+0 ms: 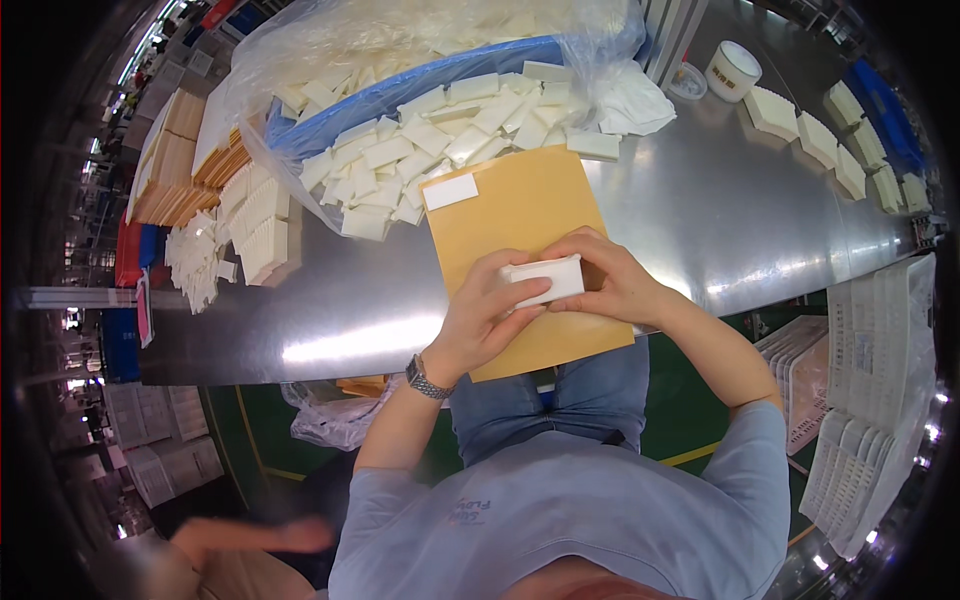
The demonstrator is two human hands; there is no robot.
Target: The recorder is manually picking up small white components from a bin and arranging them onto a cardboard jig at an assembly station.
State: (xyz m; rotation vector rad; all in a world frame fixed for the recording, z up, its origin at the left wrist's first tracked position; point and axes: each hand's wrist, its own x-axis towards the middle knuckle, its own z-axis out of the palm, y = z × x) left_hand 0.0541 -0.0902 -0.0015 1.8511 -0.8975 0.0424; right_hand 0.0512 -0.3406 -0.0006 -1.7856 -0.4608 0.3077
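Between my two hands is a small white rectangular box-like piece point(563, 274), held above a yellow-brown sheet point(520, 220). My left hand point(487, 308) grips its left end, with a finger laid across the front face. The fingers of my right hand point(612, 280) curl round the right end, thumb below. A single flat white piece point(451, 191) lies on the sheet's upper left corner. Just beyond the sheet is a loose heap of similar white pieces point(430, 145), spread in front of a blue bin point(400, 85) lined with clear plastic.
Stacked brown-edged sheets point(170, 155) and rows of white pieces point(262, 225) stand at the left of the metal table point(720, 220). Farther right are a white tub point(733, 71), a crumpled white cloth point(635, 100) and more rows point(818, 140). White crates point(865, 400) flank my right; another person's arm point(250, 535) shows lower left.
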